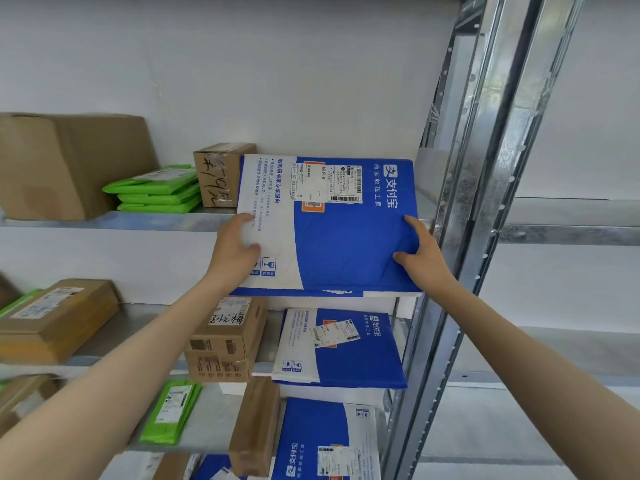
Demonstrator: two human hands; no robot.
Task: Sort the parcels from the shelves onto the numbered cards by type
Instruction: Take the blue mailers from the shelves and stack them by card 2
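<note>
- My left hand (239,247) and right hand (420,252) each clamp a near corner of the blue-and-white mailer (329,223), thumbs on top, fingers hidden beneath. I judge two hands suit it because it is wide and floppy.
- The mailer is tilted, its near edge out past the upper shelf (114,221), its far end over the shelf; whether it rests there I cannot tell.
- Below lie matching mailers (341,348), so the type is shelved in one column.
- Further back, green pouches (157,190) are stacked flat beside a small carton (220,174).
- No numbered cards in view.
</note>
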